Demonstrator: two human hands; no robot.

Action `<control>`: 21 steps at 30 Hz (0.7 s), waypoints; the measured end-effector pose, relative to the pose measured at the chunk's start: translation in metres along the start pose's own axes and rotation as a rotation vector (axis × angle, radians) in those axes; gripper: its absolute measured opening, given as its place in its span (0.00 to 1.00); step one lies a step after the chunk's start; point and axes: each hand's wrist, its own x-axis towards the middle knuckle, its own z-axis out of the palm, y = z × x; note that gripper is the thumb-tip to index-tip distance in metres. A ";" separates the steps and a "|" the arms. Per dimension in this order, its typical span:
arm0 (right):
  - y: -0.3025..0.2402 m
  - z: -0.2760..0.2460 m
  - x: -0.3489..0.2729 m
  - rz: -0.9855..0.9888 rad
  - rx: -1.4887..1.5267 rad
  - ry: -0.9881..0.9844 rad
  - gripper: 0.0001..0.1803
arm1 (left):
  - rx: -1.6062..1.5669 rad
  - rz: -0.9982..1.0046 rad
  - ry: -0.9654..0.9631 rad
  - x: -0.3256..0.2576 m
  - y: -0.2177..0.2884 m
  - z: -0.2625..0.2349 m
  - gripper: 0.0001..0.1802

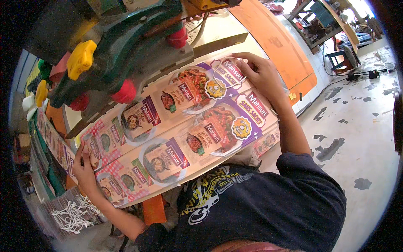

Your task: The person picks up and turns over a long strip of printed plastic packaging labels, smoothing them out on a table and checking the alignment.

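A wide pile of printed sheets [168, 136] lies aslant before me, against the front of a dark green machine [121, 46]. The top sheet shows two rows of food packs in pink, purple and red check. My left hand [86, 170] grips the near left end, fingers up along the edge. At the far right corner, my right hand [258, 73] curls over the pile's edge with thumb and fingers. Undersides of the sheets and some fingertips are hidden.
Yellow knobs [81, 59] and red cups [124, 91] jut from the machine above the sheets. An orange table [277, 46] stands at the far right. Another printed sheet [54, 140] hangs at the left, above a bundle of white cords [77, 214]. Cables [363, 74] lie on the worn floor.
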 end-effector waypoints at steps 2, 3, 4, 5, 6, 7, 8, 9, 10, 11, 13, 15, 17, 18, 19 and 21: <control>-0.001 -0.001 0.001 -0.009 -0.017 -0.004 0.15 | 0.022 0.048 0.033 0.001 -0.004 0.002 0.22; -0.001 -0.001 0.001 -0.015 -0.024 -0.006 0.16 | 0.031 0.057 0.026 0.002 -0.006 0.002 0.22; 0.000 0.000 0.002 -0.020 -0.010 -0.002 0.15 | 0.040 0.066 0.019 0.003 -0.008 0.001 0.22; 0.003 0.001 0.002 -0.026 0.005 0.002 0.15 | 0.043 0.074 0.017 0.004 -0.008 0.001 0.22; 0.004 0.002 0.002 -0.031 0.019 0.005 0.15 | 0.045 0.081 0.015 0.004 -0.008 0.001 0.22; 0.004 0.002 0.002 -0.033 0.020 0.010 0.15 | 0.040 0.088 0.017 0.004 -0.008 0.002 0.22; 0.003 0.002 0.002 -0.034 0.020 0.015 0.15 | 0.035 0.085 0.012 0.004 -0.007 0.002 0.22; 0.002 0.002 0.002 -0.035 0.020 0.020 0.15 | 0.029 0.081 0.009 0.004 -0.006 0.002 0.22; 0.002 0.002 0.002 -0.043 0.020 0.024 0.15 | 0.023 0.067 -0.001 0.003 -0.001 0.002 0.23; 0.002 0.002 0.002 -0.052 0.020 0.029 0.15 | 0.027 0.066 -0.003 0.002 0.001 0.002 0.23; 0.002 0.002 0.002 -0.053 0.013 0.035 0.16 | 0.043 0.078 -0.002 0.002 0.001 0.002 0.23; 0.002 0.002 0.001 -0.039 0.001 0.035 0.16 | 0.050 0.082 0.004 0.002 -0.003 0.001 0.23; -0.003 0.000 0.001 0.004 0.014 0.016 0.16 | 0.033 0.072 0.007 0.002 -0.007 0.001 0.23; -0.004 0.000 0.001 0.026 0.020 0.007 0.16 | 0.005 0.038 0.004 0.002 -0.009 0.002 0.23; -0.003 0.001 0.001 0.015 0.017 0.009 0.16 | -0.024 0.003 0.001 0.002 -0.012 0.002 0.23; 0.001 0.001 0.002 -0.005 0.009 0.017 0.16 | -0.061 -0.024 -0.012 0.003 -0.009 0.003 0.23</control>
